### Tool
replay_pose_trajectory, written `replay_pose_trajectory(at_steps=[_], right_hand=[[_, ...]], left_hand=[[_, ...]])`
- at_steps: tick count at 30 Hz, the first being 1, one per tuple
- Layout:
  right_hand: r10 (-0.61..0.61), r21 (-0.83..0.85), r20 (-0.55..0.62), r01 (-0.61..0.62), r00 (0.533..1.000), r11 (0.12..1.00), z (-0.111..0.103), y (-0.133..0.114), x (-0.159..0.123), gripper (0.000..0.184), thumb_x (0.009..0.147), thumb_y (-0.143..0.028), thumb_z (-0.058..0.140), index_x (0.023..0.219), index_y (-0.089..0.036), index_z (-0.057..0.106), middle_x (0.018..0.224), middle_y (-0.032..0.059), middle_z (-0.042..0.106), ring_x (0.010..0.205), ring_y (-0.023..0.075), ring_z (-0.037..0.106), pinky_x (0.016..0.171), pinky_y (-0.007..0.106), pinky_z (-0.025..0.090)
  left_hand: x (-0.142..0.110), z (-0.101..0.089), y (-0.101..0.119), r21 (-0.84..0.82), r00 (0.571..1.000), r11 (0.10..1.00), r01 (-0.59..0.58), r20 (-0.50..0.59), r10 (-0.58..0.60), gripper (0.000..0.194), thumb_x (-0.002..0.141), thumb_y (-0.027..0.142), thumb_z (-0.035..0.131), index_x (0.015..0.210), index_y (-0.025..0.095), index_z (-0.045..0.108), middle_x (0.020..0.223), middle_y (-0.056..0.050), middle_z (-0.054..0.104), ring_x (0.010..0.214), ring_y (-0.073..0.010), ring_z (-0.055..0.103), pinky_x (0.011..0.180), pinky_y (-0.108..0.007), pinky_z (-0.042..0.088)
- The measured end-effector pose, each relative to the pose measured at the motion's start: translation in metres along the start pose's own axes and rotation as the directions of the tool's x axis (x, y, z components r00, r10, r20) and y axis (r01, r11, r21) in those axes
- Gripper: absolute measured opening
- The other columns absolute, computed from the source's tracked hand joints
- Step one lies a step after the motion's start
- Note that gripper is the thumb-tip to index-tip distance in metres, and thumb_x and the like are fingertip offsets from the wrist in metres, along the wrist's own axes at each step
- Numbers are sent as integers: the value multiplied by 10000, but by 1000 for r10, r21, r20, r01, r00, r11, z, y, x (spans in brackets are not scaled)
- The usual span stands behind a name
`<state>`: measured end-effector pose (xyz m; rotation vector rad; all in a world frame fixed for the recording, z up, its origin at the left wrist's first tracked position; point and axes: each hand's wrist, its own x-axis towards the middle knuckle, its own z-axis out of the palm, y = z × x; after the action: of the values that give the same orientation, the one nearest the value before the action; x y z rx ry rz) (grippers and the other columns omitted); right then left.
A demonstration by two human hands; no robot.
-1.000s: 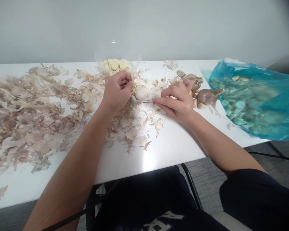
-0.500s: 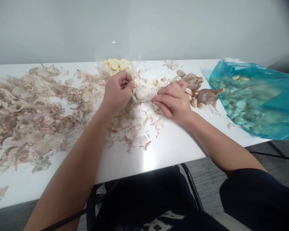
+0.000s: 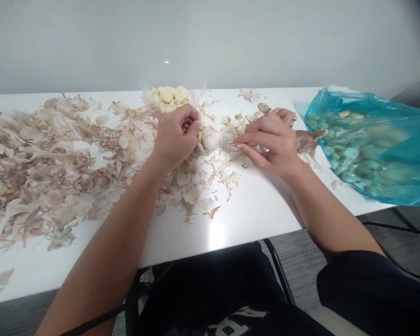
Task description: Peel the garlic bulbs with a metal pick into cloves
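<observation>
A partly peeled garlic bulb (image 3: 211, 139) is gripped from its left side by my left hand (image 3: 178, 135), fingers curled round its stem end. My right hand (image 3: 271, 142) pinches a thin metal tool (image 3: 227, 144) whose tip points left at the bulb; its exact kind is too small to make out. Just beyond my left hand, pale peeled cloves (image 3: 170, 95) fill a clear container. Behind my right hand lies an unpeeled purplish garlic bulb (image 3: 307, 140), partly covered by it. A loose clove (image 3: 264, 108) rests farther back.
Dry garlic skins (image 3: 52, 163) are heaped over the left of the white table (image 3: 262, 205), with more scraps around the middle. At the right a blue plastic bag (image 3: 378, 149) holding many cloves reaches over the table's edge. A pale wall stands behind.
Both hands have shifted slightly to the right, the left one carrying the garlic bulb. My right hand has drawn back with the metal tool and now covers more of the bulbs behind it.
</observation>
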<state>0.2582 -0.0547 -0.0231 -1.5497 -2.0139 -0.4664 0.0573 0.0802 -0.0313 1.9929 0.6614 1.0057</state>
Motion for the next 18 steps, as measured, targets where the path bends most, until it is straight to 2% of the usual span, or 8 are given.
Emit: replay_pose_trajectory(at_steps=[4,7,10,18], right_hand=[[43,60,-42,-41,998,997,3,-3,-2,333,930,-495,505,858,-273,742,775,33,648,764,188,577,827,442,361],[58,97,-27,-55,998,994,7,-5,-4,300,928,-480,514,918,-283,741,817,42,647,834,209,589,849,446,357],[64,104,-3,-63,998,993,9,-6,-4,288,926,-476,525,927,-276,733,817,39,644,821,203,585,855,442,362],[32,100,29,-34,999,994,6,-10,-1,243,929,-436,545,926,-278,730,817,21,649,760,167,568,844,415,351]], left_hand=[[-2,-1,6,80,997,995,-67,38,64,167,778,78,552,708,209,477,645,19,496,580,-105,437,553,-264,383],[-4,-2,9,204,985,965,-167,70,156,171,786,91,543,701,217,465,635,13,493,575,-123,434,578,-293,382],[-5,0,8,302,967,919,-254,99,234,157,807,110,522,710,220,464,656,0,511,599,-140,451,612,-305,388],[-6,4,3,328,941,882,-337,146,306,159,863,135,463,729,222,457,678,-13,494,640,-168,485,699,-335,435]])
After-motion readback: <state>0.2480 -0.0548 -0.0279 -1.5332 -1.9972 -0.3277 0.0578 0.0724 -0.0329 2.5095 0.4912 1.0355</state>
